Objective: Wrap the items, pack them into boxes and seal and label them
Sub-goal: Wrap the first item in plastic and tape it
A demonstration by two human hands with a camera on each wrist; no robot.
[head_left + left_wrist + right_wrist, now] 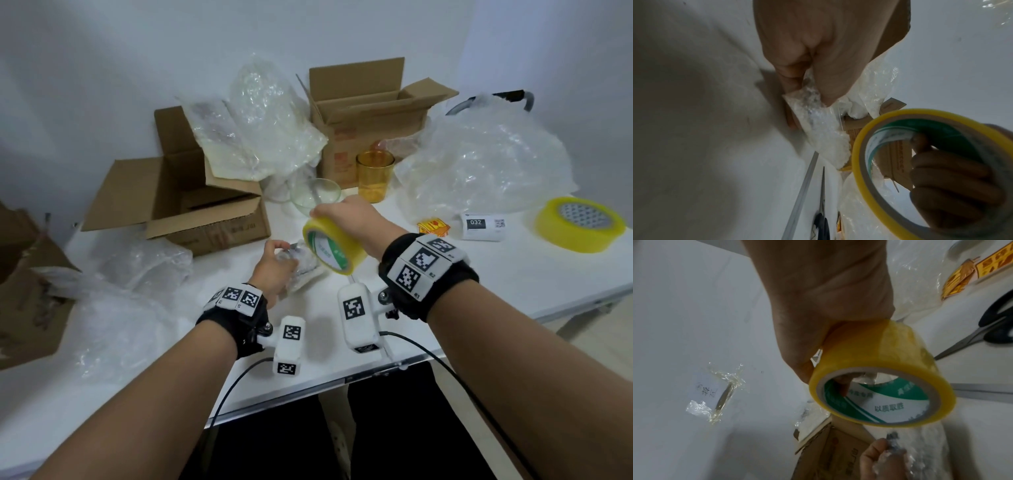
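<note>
My left hand point(275, 265) grips a small item wrapped in bubble wrap point(305, 265) just above the white table point(513, 274). The wrapped bundle point(818, 126) shows pinched between thumb and fingers in the left wrist view. My right hand point(352, 214) holds a yellow tape roll point(332, 245) right beside the bundle, fingers through its core. The roll point(879, 381) has a green and white inner label. Two open cardboard boxes stand behind: one at the left point(205, 212), one at the back point(370, 113). An amber cup point(375, 176) and a clear glass bowl point(317, 195) sit between them.
Loose bubble wrap lies at the right point(486, 161), at the back point(263, 120) and at the left front point(137, 274). A second, larger yellow tape roll point(582, 224), a white label point(483, 226) and a yellow sticker point(433, 228) lie at the right. Scissors point(982, 335) lie nearby.
</note>
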